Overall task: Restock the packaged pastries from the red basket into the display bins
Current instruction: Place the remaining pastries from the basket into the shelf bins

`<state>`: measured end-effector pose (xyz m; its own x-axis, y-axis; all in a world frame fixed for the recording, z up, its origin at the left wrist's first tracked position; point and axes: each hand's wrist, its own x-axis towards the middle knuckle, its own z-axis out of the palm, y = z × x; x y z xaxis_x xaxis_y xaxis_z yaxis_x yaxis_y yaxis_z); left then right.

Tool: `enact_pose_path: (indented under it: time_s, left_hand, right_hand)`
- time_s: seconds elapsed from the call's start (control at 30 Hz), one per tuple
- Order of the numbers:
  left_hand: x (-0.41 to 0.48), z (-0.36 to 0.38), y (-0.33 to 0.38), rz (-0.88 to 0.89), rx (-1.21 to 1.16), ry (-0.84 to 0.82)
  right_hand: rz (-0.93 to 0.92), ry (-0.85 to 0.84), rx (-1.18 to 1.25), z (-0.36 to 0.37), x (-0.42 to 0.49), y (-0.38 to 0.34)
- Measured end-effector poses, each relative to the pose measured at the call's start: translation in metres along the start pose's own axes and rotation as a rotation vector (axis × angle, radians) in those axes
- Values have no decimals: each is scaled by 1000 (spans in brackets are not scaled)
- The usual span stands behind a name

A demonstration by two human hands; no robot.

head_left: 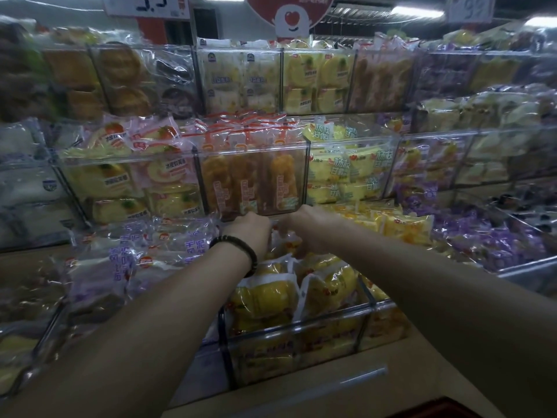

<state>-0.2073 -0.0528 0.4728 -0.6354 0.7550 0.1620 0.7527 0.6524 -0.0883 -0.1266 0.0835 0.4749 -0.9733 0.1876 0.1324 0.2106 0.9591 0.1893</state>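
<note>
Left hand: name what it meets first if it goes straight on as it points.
Likely the lower front wall of the clear bin of orange pastries, just beyond the left hand; depth is unclear, so it could pass underneath.

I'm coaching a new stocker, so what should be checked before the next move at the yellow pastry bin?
1. Hands at the bin: ok; the left hand and right hand reach to the back of the yellow pastry bin.
2. Grip on a pack: cannot tell; the fingers are hidden.
3. Contact overhead: cannot tell; both hands sit close under the orange pastry bin.
4. Front row contained: ok; the yellow packs stand behind the clear front wall.
5. Basket in reach: cannot tell; only a red edge shows at the lower right.
</note>
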Motion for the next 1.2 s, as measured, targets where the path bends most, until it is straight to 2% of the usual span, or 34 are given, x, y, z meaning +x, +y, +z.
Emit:
enact_pose_path:
  time_s: [0.17, 0.27, 0.33, 0.43, 0.5, 0.57, 0.7, 0.83, 1.1, 1.2]
  left_hand:
    - [2, -7, 1, 5, -36, -58]
    - [-6, -12, -4, 30, -81, -23]
    - [-14, -14, -8, 56, -108, 23]
    - [-21, -19, -9, 87, -119, 82]
    - [-24, -25, -9, 107, -101, 62]
    - [-30, -31, -11, 145, -121, -31]
    - [-45, -29, -13, 198, -162, -198]
    - [-52, -22, -12, 228, -161, -203]
    - [-52, -22, -8, 217, -98, -204]
    - [-49, -14, -9, 221, -64, -155]
  right_hand:
    - [-11, -130, 177, -13, -12, 11]
    - [-18, 16, 336, -34, -28, 30]
    - [19, 98, 325, -43, -41, 49]
    - [23, 93, 253, -42, -58, 67]
    - [-16, 120, 224, -36, -68, 67]
    - [-70, 127, 257, -30, -73, 56]
    - [-178, -30, 302, -20, -71, 27]
    - [-216, -129, 233, -15, -67, 14]
    - [-97, -233, 208, -13, -60, 3]
    - [-70, -278, 180, -15, -57, -2]
